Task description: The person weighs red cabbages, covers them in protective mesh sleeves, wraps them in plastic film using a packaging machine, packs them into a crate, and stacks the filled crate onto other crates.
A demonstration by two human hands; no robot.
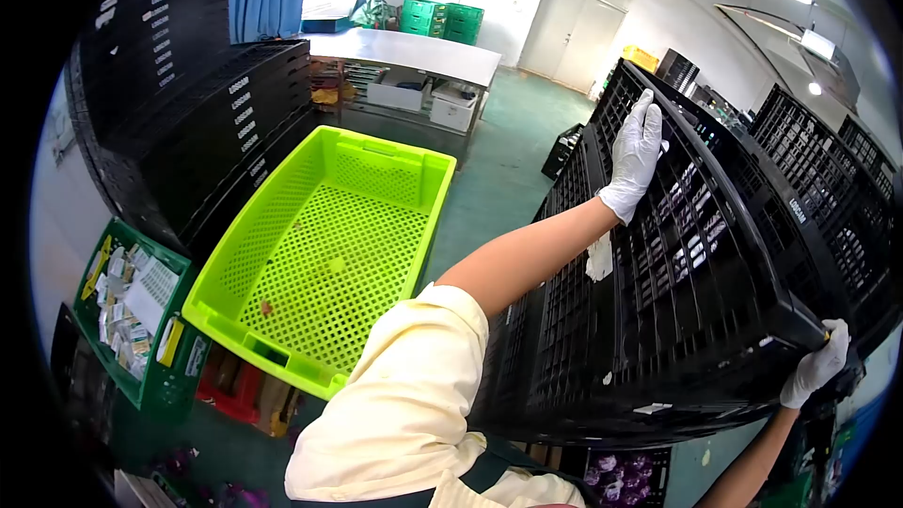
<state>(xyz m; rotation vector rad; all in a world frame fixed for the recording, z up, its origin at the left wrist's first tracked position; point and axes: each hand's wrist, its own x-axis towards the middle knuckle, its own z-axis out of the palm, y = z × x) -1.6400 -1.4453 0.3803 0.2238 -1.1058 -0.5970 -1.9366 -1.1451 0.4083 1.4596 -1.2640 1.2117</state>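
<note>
- While both hands are at a large black plastic crate with lattice sides point(710, 320), to the right of the bright lime-green perforated plastic basket point(348, 245), that crate leans at a tilt, its lattice face turned towards the basket.
- Gloved in white, the left hand point(635, 152) lies against the crate's upper part with its fingers stretched out along the lattice; whether it also grips there, I cannot tell.
- Also in a white glove, the right hand point(820, 364) is curled round the crate's corner farthest from the basket, grasping it.
- A pale yellow cloth sleeve point(404, 404) on the left arm passes in front of the basket's near right edge.
- Beyond the held crate, farther from the basket, more black lattice crates point(809, 160) are stacked.
- Behind the basket and to its left rise stacks of black crates with white lettering point(202, 122).
- Just left of the basket, a dark green plastic crate point(179, 381) holds small pale packets and a white paper sheet point(152, 292).
- Behind the basket stands a long table with a pale smooth top point(423, 52); green plastic crates point(423, 17) are stacked farther back.
</note>
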